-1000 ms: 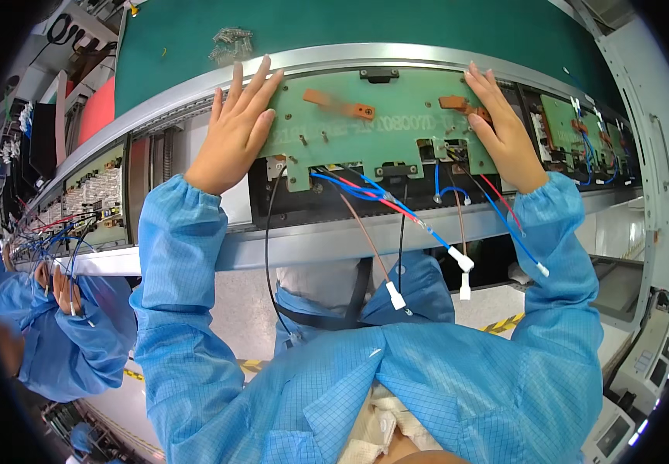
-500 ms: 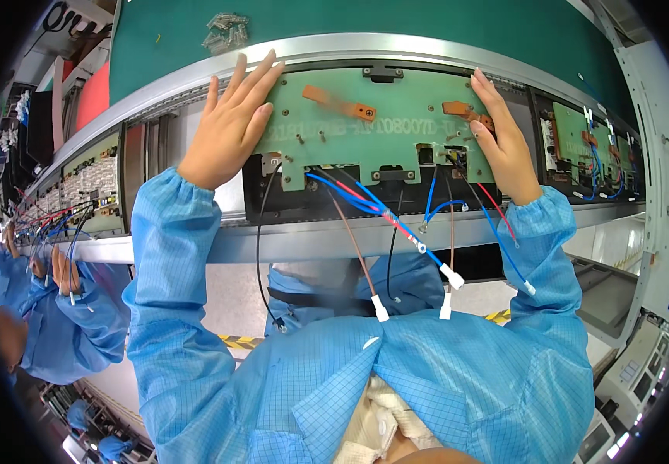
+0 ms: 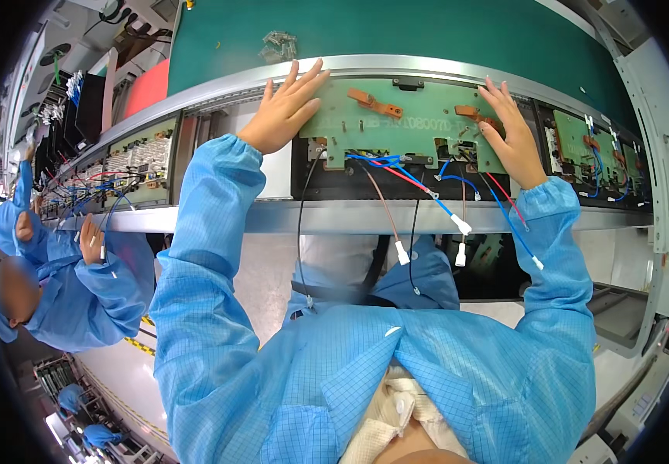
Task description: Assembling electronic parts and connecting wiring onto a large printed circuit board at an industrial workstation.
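Note:
A green circuit board [image 3: 396,133] lies in a black tray [image 3: 334,184] on the metal conveyor [image 3: 419,215] in front of me. My left hand [image 3: 288,112] rests open, fingers spread, over the board's left end. At its right end my right hand [image 3: 514,138] lies open too, beside an orange-brown clip [image 3: 470,114]. A second orange-brown clip [image 3: 373,103] is fixed near the top of the board. Black, brown, red and blue wires hang from the lower edge, some with white connectors [image 3: 462,224]. Neither hand grips anything.
A pile of small metal parts [image 3: 278,45] lies on the green mat [image 3: 396,31] beyond the conveyor. Another tray with a wired board [image 3: 578,143] sits at right; wired boards [image 3: 137,158] line the left. Co-workers in blue [image 3: 87,301] work at left.
The view has swung left, so the board and both hands appear further right. My hands keep their places at the two ends of the board. More of the co-workers at left now shows.

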A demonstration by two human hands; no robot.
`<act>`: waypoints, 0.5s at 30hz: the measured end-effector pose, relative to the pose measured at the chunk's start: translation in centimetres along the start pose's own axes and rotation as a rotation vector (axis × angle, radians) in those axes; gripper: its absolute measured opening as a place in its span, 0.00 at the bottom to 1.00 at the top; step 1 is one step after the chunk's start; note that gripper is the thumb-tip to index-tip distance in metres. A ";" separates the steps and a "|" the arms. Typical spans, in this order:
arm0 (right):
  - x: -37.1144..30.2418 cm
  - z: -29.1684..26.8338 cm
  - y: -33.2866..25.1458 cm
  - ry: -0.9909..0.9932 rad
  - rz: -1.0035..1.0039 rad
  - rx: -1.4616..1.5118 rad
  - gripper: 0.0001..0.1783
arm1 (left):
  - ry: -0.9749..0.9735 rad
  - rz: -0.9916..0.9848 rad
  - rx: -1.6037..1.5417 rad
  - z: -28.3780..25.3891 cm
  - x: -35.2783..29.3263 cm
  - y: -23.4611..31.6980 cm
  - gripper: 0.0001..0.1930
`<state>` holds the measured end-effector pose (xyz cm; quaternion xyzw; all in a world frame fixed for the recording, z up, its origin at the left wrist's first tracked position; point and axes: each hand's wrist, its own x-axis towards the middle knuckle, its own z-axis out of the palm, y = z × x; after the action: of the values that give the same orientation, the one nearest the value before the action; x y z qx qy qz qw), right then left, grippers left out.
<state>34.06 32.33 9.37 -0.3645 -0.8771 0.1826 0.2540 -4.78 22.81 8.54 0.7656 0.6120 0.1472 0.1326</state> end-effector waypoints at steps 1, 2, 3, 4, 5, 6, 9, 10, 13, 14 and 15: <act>0.3 -0.6 -0.1 -0.038 -0.027 -0.019 0.29 | -0.034 0.001 0.033 -0.4 0.2 0.0 0.25; 0.7 -1.0 -0.2 -0.078 -0.053 -0.039 0.29 | -0.037 0.001 0.033 -0.7 0.6 0.1 0.25; 1.2 -1.3 -0.4 -0.079 -0.051 -0.037 0.29 | 0.001 0.016 0.042 -0.7 1.2 0.1 0.25; 1.9 -1.4 -0.6 -0.124 -0.071 0.003 0.27 | 0.039 0.032 0.051 -0.7 1.9 0.3 0.25; 2.5 -1.3 -0.8 -0.170 -0.090 0.043 0.25 | 0.093 0.065 0.075 -0.7 2.6 0.5 0.24; 2.9 -1.2 -0.7 -0.173 -0.088 0.047 0.25 | 0.090 0.063 0.074 -0.5 3.1 0.7 0.24; 3.0 -0.1 0.2 -0.200 -0.051 0.242 0.21 | 0.056 0.087 0.089 1.5 4.0 0.8 0.24; 2.7 0.1 0.0 -0.204 -0.047 0.244 0.21 | 0.051 0.085 0.085 1.6 3.8 1.0 0.24; 2.3 -0.2 -0.9 -0.129 -0.068 0.182 0.22 | 0.135 0.107 0.173 1.2 3.6 1.5 0.24; 2.5 -0.5 -1.1 -0.123 -0.078 0.158 0.22 | 0.140 0.107 0.172 0.9 3.7 1.6 0.24; 2.7 -0.8 -1.2 -0.116 -0.089 0.132 0.22 | 0.138 0.100 0.176 0.5 3.8 1.7 0.24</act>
<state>32.20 33.63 11.51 -0.2962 -0.8917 0.2494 0.2343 -2.28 26.11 8.92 0.7918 0.5914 0.1517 0.0148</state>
